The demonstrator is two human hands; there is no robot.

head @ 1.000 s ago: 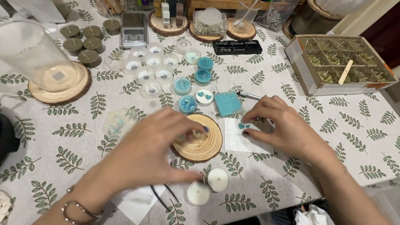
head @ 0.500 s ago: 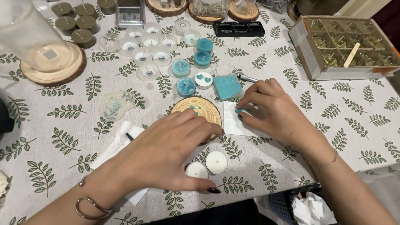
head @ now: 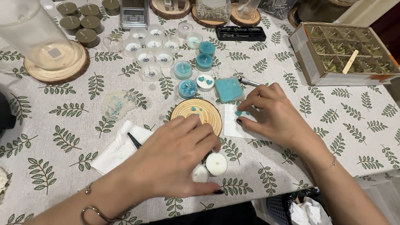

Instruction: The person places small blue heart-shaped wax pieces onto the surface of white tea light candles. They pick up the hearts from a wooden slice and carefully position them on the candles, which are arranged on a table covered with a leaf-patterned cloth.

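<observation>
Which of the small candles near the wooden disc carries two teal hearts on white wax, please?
The white tealight with two teal hearts beyond the wooden disc, between the blue-filled tealight and the teal square slab. The two plain white tealights near the left hand are bare.

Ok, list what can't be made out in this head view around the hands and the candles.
- Left hand: its fingers cover part of two white tealights, so any grip on them is hidden.
- Right hand: its fingertips hide most of the small teal pieces on the white paper.
- Black tool on the napkin: the left hand covers its lower part, kind unclear.
- Glass jar: top cut off by the frame edge.
</observation>
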